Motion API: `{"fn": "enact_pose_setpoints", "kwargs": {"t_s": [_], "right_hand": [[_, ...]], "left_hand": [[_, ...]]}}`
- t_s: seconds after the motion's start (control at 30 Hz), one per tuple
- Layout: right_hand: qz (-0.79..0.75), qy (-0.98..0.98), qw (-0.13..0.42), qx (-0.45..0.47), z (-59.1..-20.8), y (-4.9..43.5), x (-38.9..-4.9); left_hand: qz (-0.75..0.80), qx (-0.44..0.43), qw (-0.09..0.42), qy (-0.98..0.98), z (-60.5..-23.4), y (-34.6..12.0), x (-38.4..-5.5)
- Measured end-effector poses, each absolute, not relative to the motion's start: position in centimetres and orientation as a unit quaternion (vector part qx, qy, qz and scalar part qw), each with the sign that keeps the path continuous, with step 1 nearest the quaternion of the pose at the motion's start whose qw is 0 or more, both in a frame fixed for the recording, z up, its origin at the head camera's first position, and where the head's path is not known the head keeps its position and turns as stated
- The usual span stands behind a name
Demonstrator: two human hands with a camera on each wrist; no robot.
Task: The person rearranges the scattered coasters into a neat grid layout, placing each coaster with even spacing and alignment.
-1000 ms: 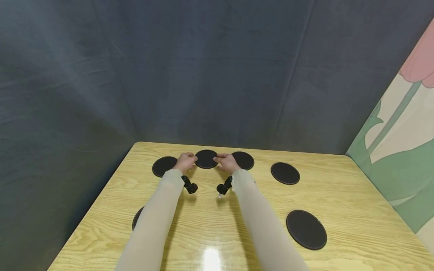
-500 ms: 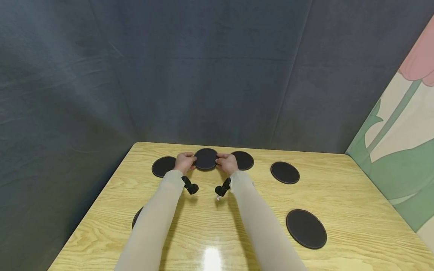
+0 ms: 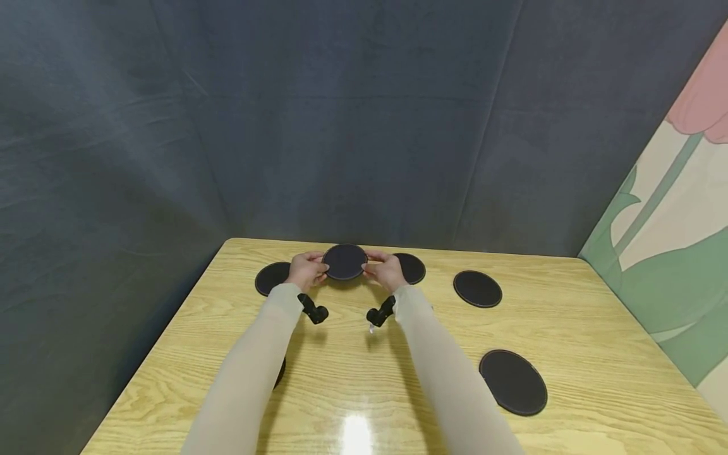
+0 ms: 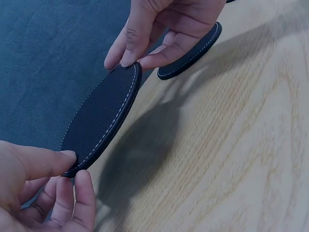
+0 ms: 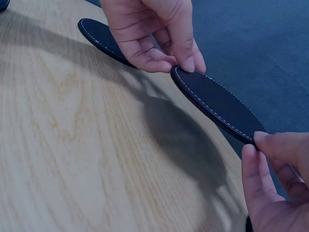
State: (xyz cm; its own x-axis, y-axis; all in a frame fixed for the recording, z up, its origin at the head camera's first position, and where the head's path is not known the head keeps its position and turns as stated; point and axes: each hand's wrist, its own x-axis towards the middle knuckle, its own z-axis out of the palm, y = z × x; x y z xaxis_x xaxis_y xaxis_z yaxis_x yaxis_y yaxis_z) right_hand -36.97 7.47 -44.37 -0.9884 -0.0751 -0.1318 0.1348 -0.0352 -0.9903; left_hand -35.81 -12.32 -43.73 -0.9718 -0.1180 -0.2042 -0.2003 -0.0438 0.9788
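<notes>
Between my two hands is a round black coaster (image 3: 345, 262) with pale stitching along its rim, held above the table near the back edge. My left hand (image 3: 306, 270) pinches its left edge between thumb and fingers. The opposite edge is pinched by my right hand (image 3: 388, 270). In the left wrist view the coaster (image 4: 101, 113) is tilted in the picture and casts a shadow on the wood. The right wrist view shows the same coaster (image 5: 217, 104), thumbs on its upper face. Another coaster (image 3: 412, 268) lies flat just beyond my right hand.
More black coasters lie on the wooden table (image 3: 352, 354): a back-left coaster (image 3: 270, 279), a right coaster (image 3: 478, 289) and a front-right coaster (image 3: 513, 382). My left forearm mostly covers a further coaster (image 3: 280, 373). A dark curtain (image 3: 352, 126) hangs behind the table.
The coaster, low at the tabletop a second ago, has been lifted in both hands. My left forearm has shifted left, showing the right edge of the coaster beneath it.
</notes>
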Motion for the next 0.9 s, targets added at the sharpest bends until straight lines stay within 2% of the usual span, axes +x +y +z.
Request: {"fn": "enact_pose_setpoints", "kwargs": {"t_s": [0.27,0.57,0.9], "right_hand": [[-0.740,0.667,0.089,0.011,-44.2,8.1,-37.0],[-0.748,0.659,0.080,-0.003,-43.6,8.7,-36.4],[-0.769,0.633,0.093,-0.011,-43.4,9.1,-36.1]], "left_hand": [[0.733,-0.127,0.060,0.665,-42.6,-12.3,-35.2],[0.732,-0.112,0.065,0.669,-40.6,-12.1,-34.1],[0.747,-0.097,0.060,0.655,-41.8,-12.1,-34.9]]}}
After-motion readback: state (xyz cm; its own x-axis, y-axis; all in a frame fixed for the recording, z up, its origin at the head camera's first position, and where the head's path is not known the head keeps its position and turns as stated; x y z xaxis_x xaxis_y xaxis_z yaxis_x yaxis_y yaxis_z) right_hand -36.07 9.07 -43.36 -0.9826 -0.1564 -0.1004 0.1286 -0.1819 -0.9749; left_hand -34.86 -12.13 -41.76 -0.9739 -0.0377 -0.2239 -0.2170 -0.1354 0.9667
